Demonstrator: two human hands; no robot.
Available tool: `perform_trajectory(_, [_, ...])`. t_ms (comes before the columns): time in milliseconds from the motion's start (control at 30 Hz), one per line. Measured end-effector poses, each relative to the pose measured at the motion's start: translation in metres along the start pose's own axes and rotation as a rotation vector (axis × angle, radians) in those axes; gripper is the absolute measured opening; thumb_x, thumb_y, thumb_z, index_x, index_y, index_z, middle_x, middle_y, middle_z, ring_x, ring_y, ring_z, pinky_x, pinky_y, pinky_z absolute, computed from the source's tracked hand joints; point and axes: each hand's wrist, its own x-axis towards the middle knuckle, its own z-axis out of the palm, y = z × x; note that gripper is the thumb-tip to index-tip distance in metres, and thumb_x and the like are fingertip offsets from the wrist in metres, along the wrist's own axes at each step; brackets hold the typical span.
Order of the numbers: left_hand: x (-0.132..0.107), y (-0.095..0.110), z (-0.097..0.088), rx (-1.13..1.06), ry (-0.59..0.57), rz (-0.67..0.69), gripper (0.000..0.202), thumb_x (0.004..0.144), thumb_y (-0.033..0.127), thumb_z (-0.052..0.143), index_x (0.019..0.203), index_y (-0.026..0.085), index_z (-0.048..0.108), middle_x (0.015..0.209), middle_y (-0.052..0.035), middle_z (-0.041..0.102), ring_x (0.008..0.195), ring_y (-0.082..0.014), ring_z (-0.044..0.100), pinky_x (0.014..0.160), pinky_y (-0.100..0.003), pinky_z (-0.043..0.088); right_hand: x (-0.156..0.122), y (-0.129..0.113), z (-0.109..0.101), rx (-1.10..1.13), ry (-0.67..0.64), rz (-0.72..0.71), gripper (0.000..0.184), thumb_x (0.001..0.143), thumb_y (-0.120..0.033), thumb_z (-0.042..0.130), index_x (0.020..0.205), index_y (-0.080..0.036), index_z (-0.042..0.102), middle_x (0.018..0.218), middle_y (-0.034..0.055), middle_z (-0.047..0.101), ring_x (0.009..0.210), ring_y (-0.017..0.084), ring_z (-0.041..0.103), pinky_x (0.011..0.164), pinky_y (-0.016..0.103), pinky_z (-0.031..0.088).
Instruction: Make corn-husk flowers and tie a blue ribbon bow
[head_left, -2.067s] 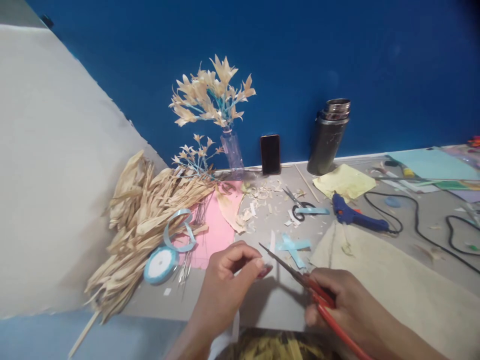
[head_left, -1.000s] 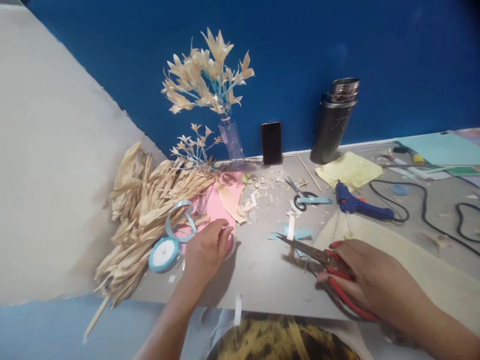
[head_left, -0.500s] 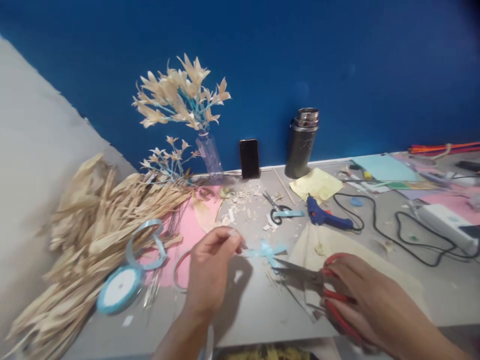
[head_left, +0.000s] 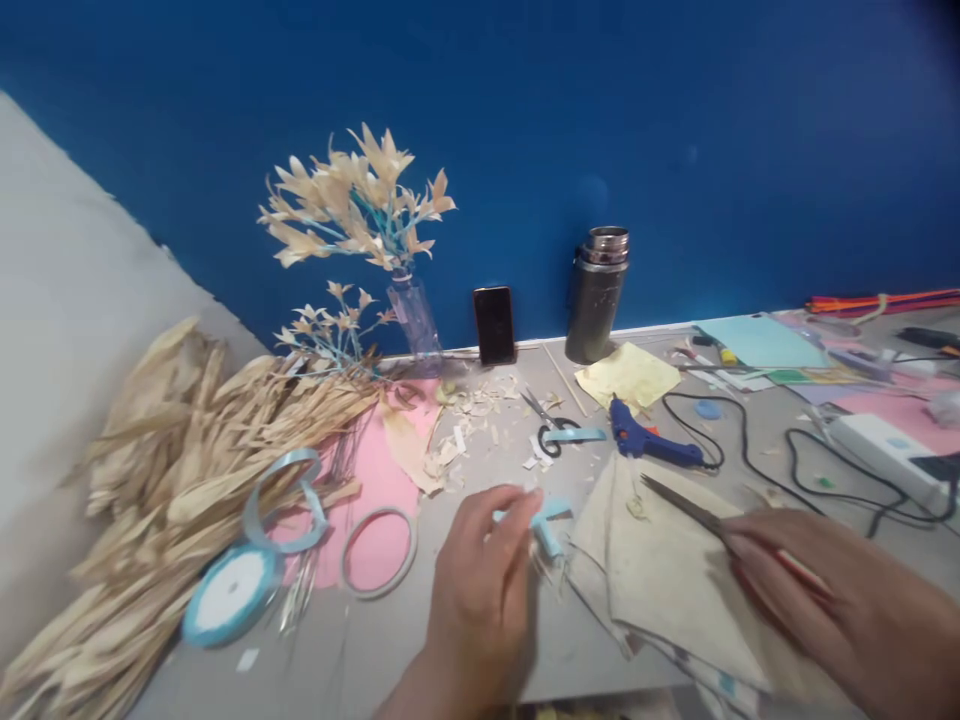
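My left hand (head_left: 484,580) is low over the table, thumb and fingertips pinched together at several short pieces of light blue ribbon (head_left: 551,520). The fingers partly cover these pieces. My right hand (head_left: 840,590) grips red-handled scissors (head_left: 684,503), whose blades are together and point left over a cream cloth (head_left: 667,590). Most of the handles are hidden by the hand. Left of my left hand lie a roll of tape (head_left: 379,553), a blue ribbon spool (head_left: 232,597) and a loose blue ribbon loop (head_left: 251,510).
Dried husks (head_left: 172,450) cover the left side. Flowers of pale husk (head_left: 360,190) stand in a clear bottle (head_left: 415,318). A phone (head_left: 494,326) and a flask (head_left: 598,295) are by the wall. Black-handled scissors (head_left: 551,432), a blue glue gun (head_left: 652,440) and cables lie beyond my hands.
My left hand has moved right onto the ribbon pieces. My right hand has drawn the scissors away to the right, and their blades have closed.
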Motion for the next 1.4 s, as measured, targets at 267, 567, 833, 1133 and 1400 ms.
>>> perform_trajectory(267, [-0.012, -0.001, 0.003, 0.422, -0.002, 0.229, 0.044, 0.093, 0.011, 0.055, 0.133, 0.027, 0.063, 0.136, -0.0169, 0.057, 0.124, -0.0311, 0.055, 0.098, -0.049, 0.054, 0.036, -0.119, 0.043, 0.921, -0.436, 0.241, 0.039, 0.086, -0.056, 0.063, 0.092, -0.018, 0.070, 0.074, 0.0018, 0.068, 0.060, 0.015, 0.057, 0.056, 0.024, 0.049])
perform_trajectory(567, [-0.012, -0.005, -0.025, -0.181, 0.150, -0.230, 0.033, 0.093, 0.017, 0.058, 0.120, 0.029, 0.072, 0.108, -0.0095, 0.074, 0.088, -0.0201, 0.071, 0.074, -0.031, 0.059, 0.025, -0.127, 0.056, 0.850, -0.343, 0.381, 0.034, 0.084, -0.049, 0.066, 0.068, -0.020, 0.061, 0.058, -0.0030, 0.055, 0.054, 0.012, 0.047, 0.051, 0.021, 0.038])
perform_trajectory(833, [0.009, 0.017, -0.026, -0.799, -0.038, -0.964, 0.025, 0.072, 0.038, 0.079, 0.083, 0.015, 0.077, 0.073, -0.0066, 0.070, 0.068, -0.0161, 0.061, 0.061, -0.024, 0.047, 0.017, -0.122, 0.057, 0.796, -0.369, 0.340, 0.043, 0.088, -0.059, 0.058, 0.070, -0.021, 0.063, 0.058, -0.0008, 0.057, 0.052, 0.013, 0.050, 0.048, 0.022, 0.043])
perform_trajectory(1133, [0.008, 0.022, -0.020, -0.778, 0.032, -0.971, 0.019, 0.070, 0.028, 0.075, 0.059, 0.017, 0.064, 0.054, 0.0010, 0.058, 0.055, -0.0117, 0.048, 0.058, -0.024, 0.040, 0.011, -0.117, 0.067, 0.804, -0.471, 0.275, 0.049, 0.093, -0.064, 0.053, 0.082, -0.022, 0.075, 0.058, -0.0003, 0.061, 0.056, 0.016, 0.060, 0.054, 0.023, 0.050])
perform_trajectory(1400, [0.006, 0.020, -0.018, -0.683, 0.022, -0.942, 0.021, 0.072, 0.031, 0.074, 0.057, 0.017, 0.066, 0.055, 0.0010, 0.058, 0.058, -0.0120, 0.048, 0.060, -0.025, 0.039, 0.032, -0.113, 0.064, 0.696, -0.279, 0.155, 0.033, 0.090, -0.051, 0.063, 0.101, -0.024, 0.077, 0.096, 0.0073, 0.078, 0.086, 0.024, 0.073, 0.073, 0.029, 0.058])
